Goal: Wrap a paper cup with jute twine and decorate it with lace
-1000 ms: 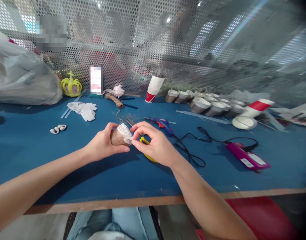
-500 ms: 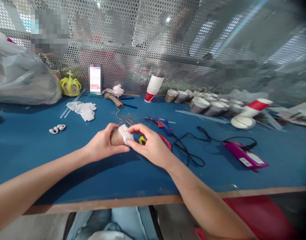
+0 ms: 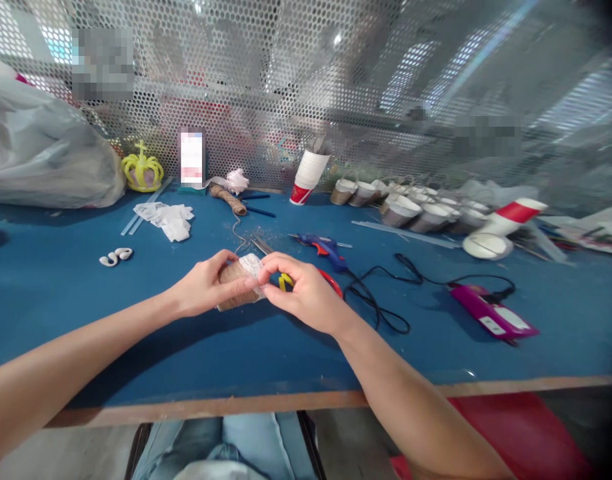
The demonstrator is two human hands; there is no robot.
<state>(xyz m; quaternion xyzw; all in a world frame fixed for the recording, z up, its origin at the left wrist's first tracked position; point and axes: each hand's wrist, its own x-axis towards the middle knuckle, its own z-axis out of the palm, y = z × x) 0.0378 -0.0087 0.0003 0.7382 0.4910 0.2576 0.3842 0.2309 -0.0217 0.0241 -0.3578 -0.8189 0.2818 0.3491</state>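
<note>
Brown twine (image 3: 233, 301) and white lace (image 3: 251, 263) wrap the tilted cup (image 3: 234, 272); left fingers (image 3: 236, 288) clasp it; right fingers (image 3: 282, 265) pinch lace.

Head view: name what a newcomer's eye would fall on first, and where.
Probably the twine-wrapped cup at the middle, held in the left hand while the right hand pinches at its white trim. Next would come two bright things: the magenta power strip on the blue table at right, and the yellow crown-shaped ornament at the back left, beside a big plastic bag.
</note>
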